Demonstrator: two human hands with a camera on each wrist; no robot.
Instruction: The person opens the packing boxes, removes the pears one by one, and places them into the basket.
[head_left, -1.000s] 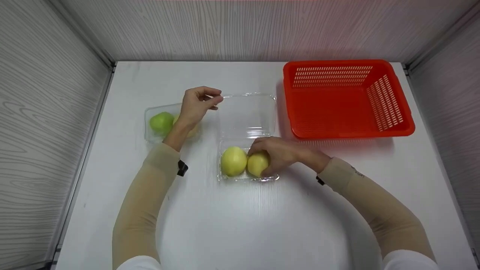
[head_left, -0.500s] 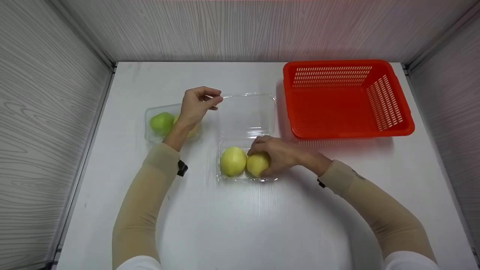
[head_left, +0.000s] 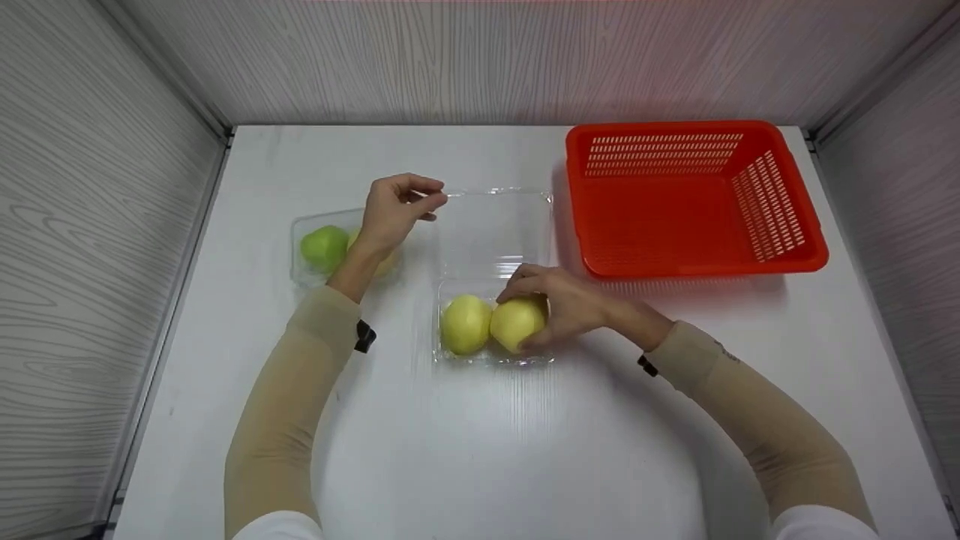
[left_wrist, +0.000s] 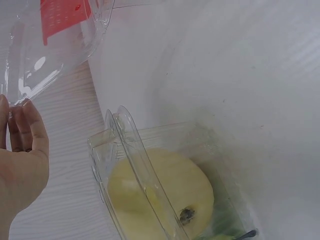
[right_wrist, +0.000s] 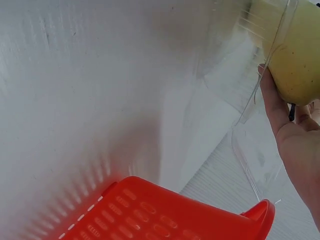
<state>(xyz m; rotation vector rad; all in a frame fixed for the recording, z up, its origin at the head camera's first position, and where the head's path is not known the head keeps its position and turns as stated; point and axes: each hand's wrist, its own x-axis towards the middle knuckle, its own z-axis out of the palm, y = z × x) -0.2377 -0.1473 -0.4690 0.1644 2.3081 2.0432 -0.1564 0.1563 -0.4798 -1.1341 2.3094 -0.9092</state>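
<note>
A clear plastic clamshell box (head_left: 495, 358) stands with its lid (head_left: 495, 232) folded back. My left hand (head_left: 394, 214) pinches the lid's far left edge between thumb and fingers, as the left wrist view also shows. Two yellow pears are at the box. The left pear (head_left: 466, 325) sits inside it. My right hand (head_left: 570, 304) grips the right pear (head_left: 517, 324) from its right side, thumb near and fingers on the far side. In the right wrist view that pear (right_wrist: 295, 55) shows a dark stem by the palm and appears raised at the box's wall.
Left of the open box lies a closed clear box (head_left: 295, 255) with a green fruit (head_left: 324, 248) and a yellow fruit (left_wrist: 160, 195), partly behind my left wrist. A red plastic basket (head_left: 697, 271) stands at the back right. Wood-grain panels (head_left: 465, 60) enclose the white table (head_left: 480, 450).
The right hand and its pear have risen slightly and shifted a little to the right. The left hand has stayed at the lid's edge.
</note>
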